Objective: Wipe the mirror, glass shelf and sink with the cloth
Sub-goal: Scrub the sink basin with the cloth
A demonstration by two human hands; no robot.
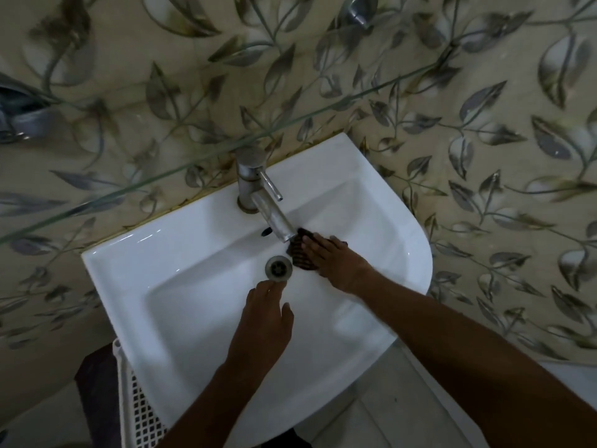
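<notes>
The white sink (168, 253) fills the middle of the view. Inside its bowl, my right hand (332, 260) presses a small dark cloth (300, 250) flat against the basin, just below the spout of the steel tap (261, 202). The cloth lies partly under my fingers, to the right of the drain (278, 268). My left hand (261, 321) rests with fingers apart on the front slope of the bowl, its fingertips close to the drain, and holds nothing. The edge of the glass shelf (200, 163) crosses the picture diagonally above the tap. No mirror is in view.
Leaf-patterned tiles cover the wall behind and beside the sink. A white lattice basket (135, 405) stands below the sink's left front edge, next to something dark. Metal brackets (22, 114) hold the shelf at far left and top right.
</notes>
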